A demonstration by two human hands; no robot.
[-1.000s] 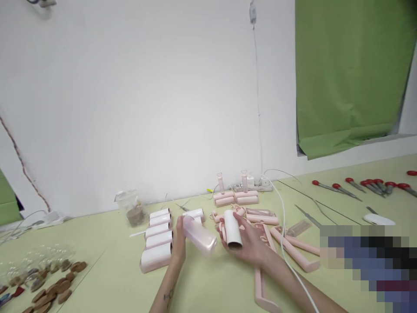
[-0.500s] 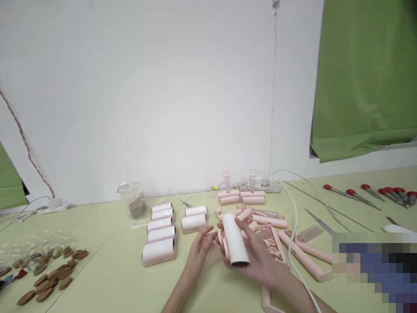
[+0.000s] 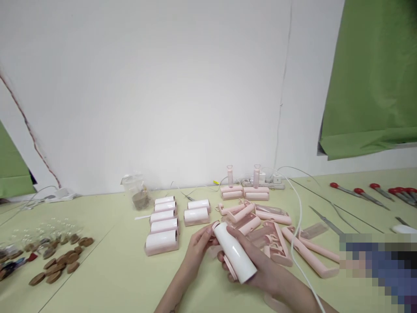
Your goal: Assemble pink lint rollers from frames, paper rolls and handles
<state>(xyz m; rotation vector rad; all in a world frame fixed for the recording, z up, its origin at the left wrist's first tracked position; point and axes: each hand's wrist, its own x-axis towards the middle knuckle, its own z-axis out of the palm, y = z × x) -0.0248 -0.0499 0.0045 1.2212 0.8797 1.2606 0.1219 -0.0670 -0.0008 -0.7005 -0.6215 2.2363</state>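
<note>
A white roll [image 3: 235,252] lies tilted in my right hand [image 3: 257,258], whose fingers wrap round it together with a pink plastic part [image 3: 230,266] beneath. My left hand [image 3: 199,244] pinches a small pink piece [image 3: 215,225] at the upper end of the roll. The roll's lower end points toward the front right. Just right of my hands lies a heap of pink plastic parts [image 3: 276,243]. Left of them, white rolls in pink holders [image 3: 162,240] stand in two columns.
At the back are two pink roller sets [image 3: 256,193] and a power strip [image 3: 276,184]. A white cable [image 3: 300,208] crosses by my right arm. Red-handled tools [image 3: 368,194] lie right, brown discs [image 3: 60,265] left. A pixelated area covers the right edge.
The roll has tilted further, its lower end swinging right. My left hand has closed on the small pink piece at its upper end. The whole view has shifted slightly.
</note>
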